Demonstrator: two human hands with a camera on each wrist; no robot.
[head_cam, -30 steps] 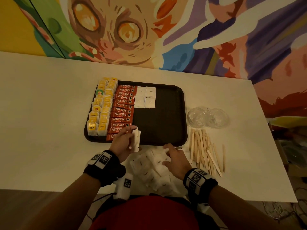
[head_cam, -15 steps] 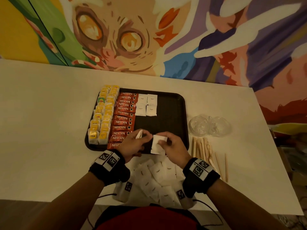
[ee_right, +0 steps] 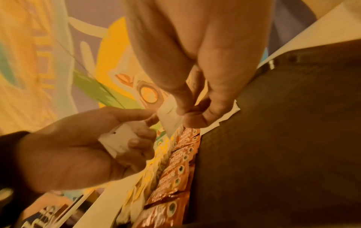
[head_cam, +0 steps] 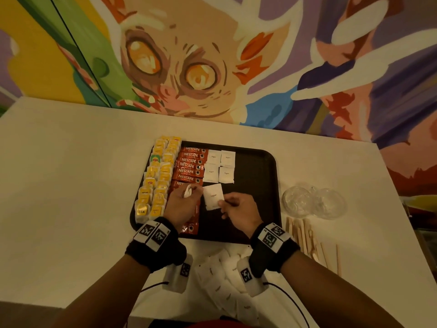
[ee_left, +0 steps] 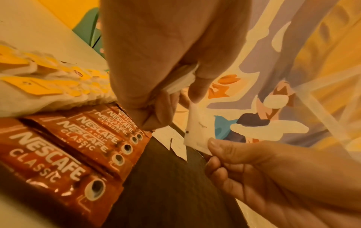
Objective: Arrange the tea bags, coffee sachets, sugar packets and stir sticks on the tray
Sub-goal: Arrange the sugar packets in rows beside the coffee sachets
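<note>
A dark tray (head_cam: pixel 255 162) holds yellow tea bags (head_cam: pixel 160 176) along its left side, a column of red coffee sachets (head_cam: pixel 189 165) beside them, then white sugar packets (head_cam: pixel 218 165) in two rows. My right hand (head_cam: pixel 238 209) pinches one sugar packet (head_cam: pixel 213 197) just above the tray, below those rows. My left hand (head_cam: pixel 182 202) grips a small bunch of sugar packets (head_cam: pixel 188 191) over the coffee sachets. In the right wrist view that bunch of packets (ee_right: pixel 117 140) sits in the left hand's curled fingers. Loose sugar packets (head_cam: pixel 222 278) and wooden stir sticks (head_cam: pixel 305 235) lie on the table.
Two clear plastic lids or cups (head_cam: pixel 312 202) stand right of the tray, behind the stir sticks. The white table (head_cam: pixel 71 185) runs up to a painted mural wall. The right half of the tray is bare dark surface.
Both hands have moved forward from the loose pile at the table's front edge onto the tray. The right hand picked up one packet and now holds it further in, near the laid rows.
</note>
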